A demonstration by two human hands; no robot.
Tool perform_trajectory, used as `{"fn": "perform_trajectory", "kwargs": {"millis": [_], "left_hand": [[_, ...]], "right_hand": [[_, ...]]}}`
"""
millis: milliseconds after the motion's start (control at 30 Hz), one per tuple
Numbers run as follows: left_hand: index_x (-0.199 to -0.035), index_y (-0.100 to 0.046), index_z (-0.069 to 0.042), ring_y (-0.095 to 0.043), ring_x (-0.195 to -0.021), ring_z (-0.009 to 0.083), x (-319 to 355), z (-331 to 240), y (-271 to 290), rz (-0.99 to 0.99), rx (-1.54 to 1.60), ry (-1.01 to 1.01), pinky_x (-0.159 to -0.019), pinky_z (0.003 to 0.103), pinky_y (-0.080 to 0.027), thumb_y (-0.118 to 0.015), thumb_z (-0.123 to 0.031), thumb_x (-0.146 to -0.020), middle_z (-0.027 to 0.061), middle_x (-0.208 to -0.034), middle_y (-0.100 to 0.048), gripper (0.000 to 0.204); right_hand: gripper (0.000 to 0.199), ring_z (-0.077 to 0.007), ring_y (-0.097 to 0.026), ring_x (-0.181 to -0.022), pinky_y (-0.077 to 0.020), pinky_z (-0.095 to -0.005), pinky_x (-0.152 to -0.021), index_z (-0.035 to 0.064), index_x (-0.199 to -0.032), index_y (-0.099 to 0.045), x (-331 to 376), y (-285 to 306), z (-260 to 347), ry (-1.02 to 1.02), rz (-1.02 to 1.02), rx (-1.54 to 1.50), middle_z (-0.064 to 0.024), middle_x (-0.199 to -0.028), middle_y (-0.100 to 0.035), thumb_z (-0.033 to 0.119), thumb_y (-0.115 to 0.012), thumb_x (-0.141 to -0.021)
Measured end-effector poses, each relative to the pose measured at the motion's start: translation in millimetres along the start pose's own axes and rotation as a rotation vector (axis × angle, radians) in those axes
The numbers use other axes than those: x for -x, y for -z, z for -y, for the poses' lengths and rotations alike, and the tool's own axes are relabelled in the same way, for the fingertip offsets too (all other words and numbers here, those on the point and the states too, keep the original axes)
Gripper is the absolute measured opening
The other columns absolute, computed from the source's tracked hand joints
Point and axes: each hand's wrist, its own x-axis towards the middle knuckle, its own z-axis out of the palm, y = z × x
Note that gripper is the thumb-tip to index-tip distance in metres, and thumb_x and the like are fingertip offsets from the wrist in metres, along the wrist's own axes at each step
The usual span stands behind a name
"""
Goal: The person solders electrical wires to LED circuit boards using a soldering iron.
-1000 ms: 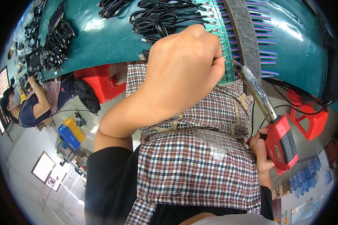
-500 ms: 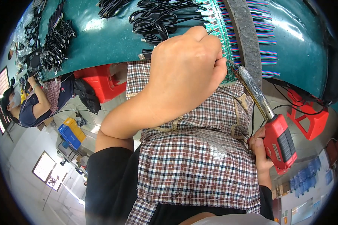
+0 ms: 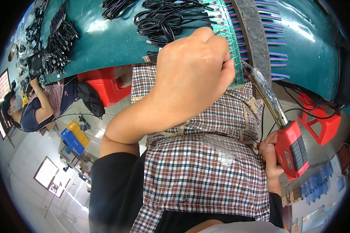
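My left hand [image 3: 194, 73] is closed, knuckles up, at the left side of a green circuit board panel [image 3: 237, 64]. Its fingertips are tucked under, so whatever they pinch is hidden. From beneath that hand, black USB cables [image 3: 155, 40] stick out to the left. My right hand [image 3: 271, 155] grips the red handle of a soldering gun [image 3: 291, 151]. The gun's metal barrel slants up and left, and its tip is close to the board's right side, near the thin coloured wires [image 3: 275, 54], a little apart from my left hand.
A dark heavy bar [image 3: 254, 39] lies across the coloured wires on the green tabletop [image 3: 105, 42]. Bundled black cables [image 3: 60, 42] lie farther left. Red stools [image 3: 321, 120] stand below the table edge. A co-worker [image 3: 37, 105] sits at the far left.
The soldering gun has shifted slightly right, and its tip has drawn away from my left fingers. My left hand stays almost still.
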Motion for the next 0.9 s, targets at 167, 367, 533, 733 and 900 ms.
{"fn": "perform_trajectory", "kwargs": {"millis": [167, 367, 533, 733, 900], "left_hand": [[-0.075, -0.063, -0.008, -0.067, -0.065, 0.0180, 2, 0, -2, 0.000, 0.009, -0.001, -0.054, 0.030, -0.051, -0.077, -0.009, -0.076, 0.0033, -0.074, -0.061, 0.014], [-0.075, -0.064, -0.008, -0.067, -0.064, 0.0184, 0, 1, -1, -0.010, 0.009, -0.007, -0.053, 0.031, -0.051, -0.077, -0.009, -0.076, 0.0036, -0.075, -0.062, 0.014], [-0.075, -0.063, -0.008, -0.067, -0.062, 0.0193, 1, 1, -2, -0.027, 0.013, -0.007, -0.052, 0.032, -0.051, -0.078, -0.009, -0.076, 0.0040, -0.073, -0.060, 0.015], [-0.078, -0.065, -0.010, -0.060, -0.075, 0.0248, 2, -6, 2, -0.040, 0.050, 0.019, -0.064, 0.038, -0.049, -0.080, -0.013, -0.075, 0.0047, -0.081, -0.057, 0.016], [-0.081, -0.068, -0.009, -0.059, -0.075, 0.0261, -21, 24, 18, -0.331, -0.057, -0.089, -0.069, 0.039, -0.048, -0.076, -0.016, -0.082, 0.0055, -0.084, -0.062, 0.011]], "right_hand": [[0.008, -0.0129, -0.045, -0.058, -0.0413, -0.0273, -0.054, 0.0005, -0.097, -0.049, 0, 1, 1, 0.038, 0.025, 0.048, -0.0094, -0.081, -0.051, 0.004, -0.056, -0.094], [0.006, -0.0092, -0.042, -0.050, -0.0412, -0.0261, -0.052, -0.0007, -0.097, -0.049, -7, 0, 10, 0.039, 0.003, -0.002, -0.0098, -0.079, -0.050, 0.003, -0.054, -0.095], [0.008, -0.0084, -0.040, -0.049, -0.0407, -0.0265, -0.051, -0.0008, -0.100, -0.049, -10, 0, 0, 0.091, -0.020, -0.028, -0.0094, -0.079, -0.049, 0.003, -0.054, -0.096], [0.014, -0.0081, -0.036, -0.048, -0.0397, -0.0264, -0.051, -0.0003, -0.108, -0.048, -11, -4, -2, 0.096, -0.113, -0.216, -0.0096, -0.081, -0.050, 0.004, -0.055, -0.097], [0.013, -0.0076, -0.036, -0.048, -0.0393, -0.0257, -0.050, -0.0001, -0.105, -0.048, -15, -9, 5, 0.107, -0.191, -0.282, -0.0079, -0.078, -0.049, 0.005, -0.056, -0.097]]}}
